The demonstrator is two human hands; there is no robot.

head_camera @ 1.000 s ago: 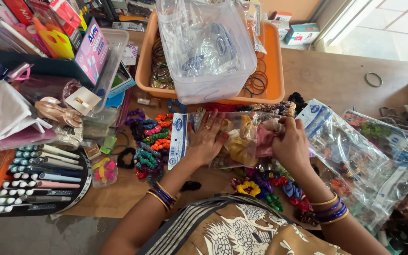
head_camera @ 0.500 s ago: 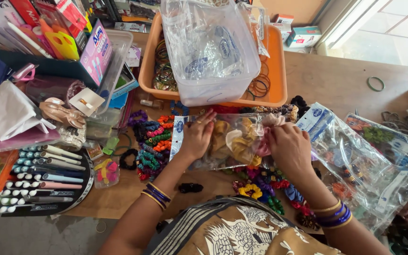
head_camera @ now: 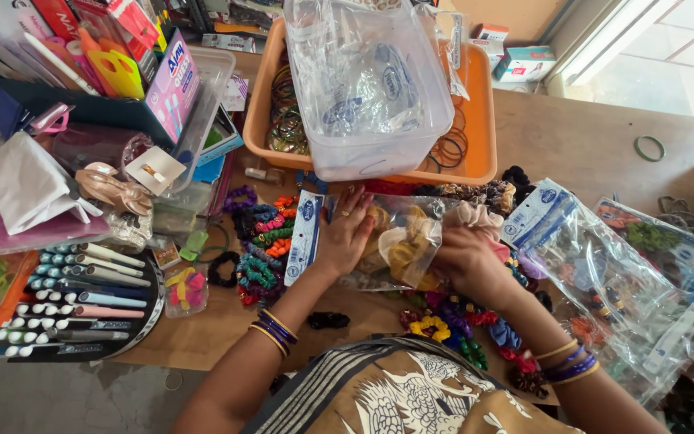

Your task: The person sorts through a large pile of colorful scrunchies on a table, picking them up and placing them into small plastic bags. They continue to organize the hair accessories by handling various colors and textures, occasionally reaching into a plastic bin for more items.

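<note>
Clear plastic packet of scrunchies (head_camera: 399,245) lying flat on the wooden bench (head_camera: 572,153), near the front edge, just below the orange tray (head_camera: 483,120). Yellow, cream and pink scrunchies visible through the film; blue-and-white header card at the left end. Left hand (head_camera: 347,237) spread flat on the packet beside the header card, fingers apart, pressing rather than gripping. Right hand (head_camera: 467,261) at the packet's right end, fingers curled around a pale pink scrunchie (head_camera: 475,215) at the opening; exact grip hidden by the back of the hand. Bangles on both wrists.

Loose coiled hair ties (head_camera: 263,241) in mixed colours just left of the packet, touching its header card. More loose scrunchies (head_camera: 443,325) below the packet, at the bench edge. Further clear packets (head_camera: 628,265) stacked to the right. Clear plastic tub (head_camera: 371,88) standing in the orange tray, with bangles alongside it. Round display stand of pens (head_camera: 82,305) at far left. Single green ring (head_camera: 649,148) well apart, at upper right.
</note>
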